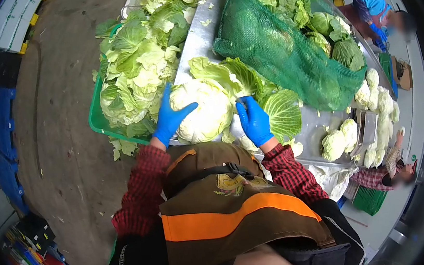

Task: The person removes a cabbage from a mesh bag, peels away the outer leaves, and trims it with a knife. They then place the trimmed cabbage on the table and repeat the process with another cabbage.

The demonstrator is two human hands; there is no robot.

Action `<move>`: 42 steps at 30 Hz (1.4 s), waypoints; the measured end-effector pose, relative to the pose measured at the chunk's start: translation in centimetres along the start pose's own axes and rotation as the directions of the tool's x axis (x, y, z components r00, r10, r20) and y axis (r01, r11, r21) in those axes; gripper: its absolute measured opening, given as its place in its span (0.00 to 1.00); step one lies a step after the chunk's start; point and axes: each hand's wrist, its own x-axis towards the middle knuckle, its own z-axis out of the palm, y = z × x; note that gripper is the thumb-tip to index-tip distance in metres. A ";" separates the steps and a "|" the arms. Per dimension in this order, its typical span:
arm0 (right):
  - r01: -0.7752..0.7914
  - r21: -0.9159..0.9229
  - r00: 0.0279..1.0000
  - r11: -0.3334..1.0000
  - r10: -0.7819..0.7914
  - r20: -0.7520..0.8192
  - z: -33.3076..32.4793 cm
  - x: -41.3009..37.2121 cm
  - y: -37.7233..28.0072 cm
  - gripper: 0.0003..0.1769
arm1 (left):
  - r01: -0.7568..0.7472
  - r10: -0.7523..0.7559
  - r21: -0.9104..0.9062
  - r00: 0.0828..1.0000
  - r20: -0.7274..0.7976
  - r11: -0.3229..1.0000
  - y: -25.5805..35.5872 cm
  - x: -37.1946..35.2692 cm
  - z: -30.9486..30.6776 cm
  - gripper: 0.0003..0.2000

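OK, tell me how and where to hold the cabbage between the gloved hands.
Probably best to cup the cabbage around its rounded sides: left hand from the left, right hand from the right. Its broad, ball-like shape shows no narrow handle.

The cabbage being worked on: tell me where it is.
In the head view, the cabbage is near the centre, between the left hand and the right hand, with the green tub off to its left.
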 end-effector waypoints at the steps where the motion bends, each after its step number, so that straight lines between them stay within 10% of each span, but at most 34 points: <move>1: 0.046 -0.019 0.999 0.999 -0.046 0.015 0.3 -0.3 0.0 0.12 | 0.073 -0.020 -0.311 0.985 0.169 0.948 0.2 0.6 -0.1 0.49; 9: 0.258 -0.313 0.958 0.914 -0.199 0.209 1.8 -0.3 1.2 0.12 | 0.112 -0.043 -0.297 0.972 0.229 0.948 0.9 1.0 -0.3 0.44; 17: -0.076 -0.048 0.996 0.996 0.078 0.041 2.4 6.2 3.2 0.16 | 0.062 -0.005 -0.298 0.982 0.188 0.952 -0.7 0.5 -0.1 0.45; 20: 0.259 -0.073 0.963 0.963 -0.264 -0.055 1.7 5.9 -2.6 0.27 | 0.103 -0.043 -0.258 0.972 0.230 0.961 -0.4 1.2 -0.1 0.45; 25: 0.375 -0.173 0.919 0.911 -0.341 0.196 5.0 10.8 -1.0 0.30 | 0.161 -0.094 -0.173 0.935 0.343 0.972 1.5 3.1 -1.8 0.44; 27: 0.177 -0.145 0.952 0.973 -0.132 0.276 5.1 12.5 -0.7 0.25 | 0.195 -0.128 -0.159 0.925 0.359 0.968 1.2 2.3 -1.5 0.44; 31: 0.081 -0.284 0.974 0.955 -0.015 0.227 9.1 15.6 3.9 0.20 | -0.080 0.105 -0.169 0.984 0.144 0.982 -1.7 1.1 -0.5 0.39; 36: -0.238 0.065 0.907 0.969 0.198 0.372 7.4 16.9 3.1 0.36 | 0.145 -0.237 -0.545 0.966 -0.102 0.826 0.3 -2.5 -0.1 0.32; 39: 0.076 0.108 0.992 0.991 -0.086 0.092 3.0 12.2 1.4 0.30 | 0.222 -0.417 -0.618 0.889 -0.190 0.754 -1.5 -4.6 1.2 0.30; 41: 0.018 0.047 0.998 0.999 -0.020 0.052 0.7 8.4 0.5 0.22 | 0.289 -0.413 -0.539 0.902 -0.123 0.791 -2.6 -5.1 0.4 0.30; 42: 0.014 0.051 0.999 0.999 -0.017 0.045 0.2 7.1 1.1 0.22 | 0.178 -0.244 -0.275 0.942 -0.230 0.945 -1.8 -5.1 -0.3 0.32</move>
